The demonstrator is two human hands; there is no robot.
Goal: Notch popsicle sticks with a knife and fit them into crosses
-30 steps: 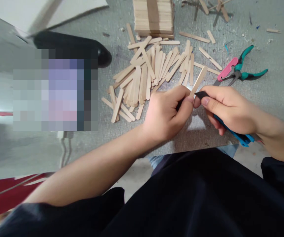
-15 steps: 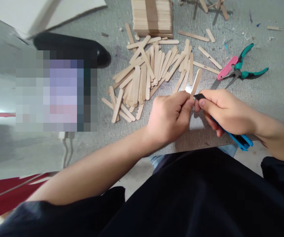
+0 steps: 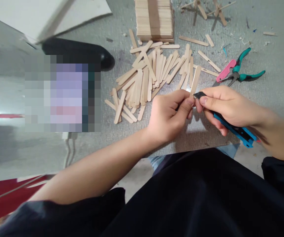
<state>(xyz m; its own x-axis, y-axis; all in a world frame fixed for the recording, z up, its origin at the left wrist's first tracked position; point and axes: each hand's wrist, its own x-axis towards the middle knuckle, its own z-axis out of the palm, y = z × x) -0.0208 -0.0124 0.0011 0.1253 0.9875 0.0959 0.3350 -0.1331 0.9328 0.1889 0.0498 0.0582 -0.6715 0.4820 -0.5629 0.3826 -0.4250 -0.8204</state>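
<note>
Wooden sticks [image 3: 138,85] lie heaped left of the held stick [image 3: 195,80]; the left hand [image 3: 168,113] pinches its near end, the long axis running away and slightly right; just right of that end, the right hand [image 3: 223,100] grips a blue-and-black cutter [image 3: 242,132], tip pointing crosswise at it.

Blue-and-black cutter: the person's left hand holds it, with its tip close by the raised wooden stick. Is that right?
Not the hand: the right hand holds the blue-and-black cutter, as the head view shows. Its tip is indeed close by the raised wooden stick.
</note>
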